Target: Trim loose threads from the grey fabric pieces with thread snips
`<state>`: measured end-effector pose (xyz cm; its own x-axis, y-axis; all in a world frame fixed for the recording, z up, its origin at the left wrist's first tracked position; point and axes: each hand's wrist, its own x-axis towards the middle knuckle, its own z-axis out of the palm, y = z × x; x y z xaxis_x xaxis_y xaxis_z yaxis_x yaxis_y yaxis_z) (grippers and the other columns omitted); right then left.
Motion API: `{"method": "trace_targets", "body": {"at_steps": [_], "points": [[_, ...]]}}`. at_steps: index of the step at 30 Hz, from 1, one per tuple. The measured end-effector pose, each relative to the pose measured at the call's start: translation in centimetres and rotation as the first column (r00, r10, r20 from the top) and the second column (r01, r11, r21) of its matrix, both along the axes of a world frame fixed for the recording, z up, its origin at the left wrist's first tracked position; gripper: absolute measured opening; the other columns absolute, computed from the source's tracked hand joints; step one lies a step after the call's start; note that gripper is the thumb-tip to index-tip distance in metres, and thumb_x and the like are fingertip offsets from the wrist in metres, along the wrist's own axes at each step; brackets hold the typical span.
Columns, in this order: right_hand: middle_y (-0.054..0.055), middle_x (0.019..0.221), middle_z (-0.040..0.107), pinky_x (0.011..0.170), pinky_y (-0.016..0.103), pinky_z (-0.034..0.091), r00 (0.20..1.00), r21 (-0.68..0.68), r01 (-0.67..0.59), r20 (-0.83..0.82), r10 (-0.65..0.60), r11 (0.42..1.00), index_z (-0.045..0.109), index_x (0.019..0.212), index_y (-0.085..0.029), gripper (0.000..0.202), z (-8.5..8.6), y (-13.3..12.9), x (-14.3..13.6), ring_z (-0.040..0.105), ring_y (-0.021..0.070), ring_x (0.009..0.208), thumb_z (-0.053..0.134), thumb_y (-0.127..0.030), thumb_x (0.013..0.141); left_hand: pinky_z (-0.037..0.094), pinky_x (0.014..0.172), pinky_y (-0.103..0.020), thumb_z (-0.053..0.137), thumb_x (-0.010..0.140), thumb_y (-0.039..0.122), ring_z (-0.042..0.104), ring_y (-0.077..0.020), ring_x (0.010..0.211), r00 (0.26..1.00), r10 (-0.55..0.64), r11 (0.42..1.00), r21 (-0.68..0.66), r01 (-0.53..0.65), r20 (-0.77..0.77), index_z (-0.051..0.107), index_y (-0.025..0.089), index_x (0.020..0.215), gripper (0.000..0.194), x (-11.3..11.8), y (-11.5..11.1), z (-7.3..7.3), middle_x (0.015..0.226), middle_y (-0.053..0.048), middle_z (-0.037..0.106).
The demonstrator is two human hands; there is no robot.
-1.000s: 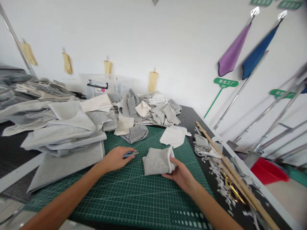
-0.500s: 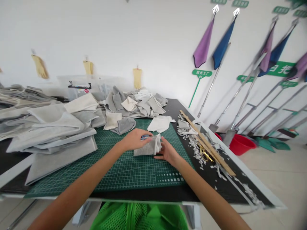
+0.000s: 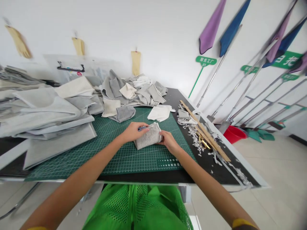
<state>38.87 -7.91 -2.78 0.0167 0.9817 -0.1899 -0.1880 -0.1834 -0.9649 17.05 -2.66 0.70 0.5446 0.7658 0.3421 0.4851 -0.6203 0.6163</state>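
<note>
Your left fingers [image 3: 142,124] close round small blue snips [image 3: 142,128]; your right fingers [image 3: 164,132] pinch the edge of the grey cloth [image 3: 148,138] between them. That piece is folded and in hand; loose heaps [image 3: 51,108] lie unheld, left of your fingers.

Place: a workshop, where I'm working
Bench: a cutting mat [image 3: 115,159] is lying among fabric piles [image 3: 52,111]
Wall: mop poles [image 3: 217,75] are leaning
</note>
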Motion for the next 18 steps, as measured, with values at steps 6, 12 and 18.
{"method": "trace_targets", "body": {"at_steps": [6,12,18], "points": [[0.000,0.071,0.065,0.069,0.033,0.060,1.000,0.018,-0.028,0.004,0.028,0.999,0.070,0.086,-0.017,0.020,-0.04,-0.15,0.11,0.060,0.0145,0.068,0.063,-0.028,0.070,0.051,0.092,-0.032,0.049,0.094,0.050,0.069,-0.0231,0.102,0.998,-0.024,0.998,0.049,0.026,-0.052,0.072,0.019,0.117,0.045,0.08,-0.06,-0.06,0.116,-0.005,0.074],[0.001,0.071,0.066,0.068,0.033,0.060,0.999,0.016,-0.032,-0.009,0.032,0.999,0.071,0.088,-0.017,0.020,0.06,-0.15,0.12,0.062,0.0146,0.066,0.062,-0.026,0.073,0.050,0.094,-0.032,0.052,0.093,0.049,0.069,-0.0245,0.105,0.991,-0.045,0.994,0.093,0.058,-0.128,0.072,0.018,0.118,0.044,-0.28,0.07,-0.30,0.118,-0.007,0.074],[0.002,0.073,0.068,0.069,0.034,0.061,0.999,0.008,-0.037,-0.022,0.037,0.999,0.071,0.091,-0.016,0.020,0.24,-0.18,0.09,0.064,0.0147,0.066,0.061,-0.024,0.076,0.049,0.093,-0.031,0.050,0.096,0.045,0.069,-0.0234,0.105,0.983,-0.072,0.985,0.146,0.097,-0.170,0.072,0.019,0.119,0.041,-0.12,-0.27,-0.26,0.117,-0.007,0.074]]}}
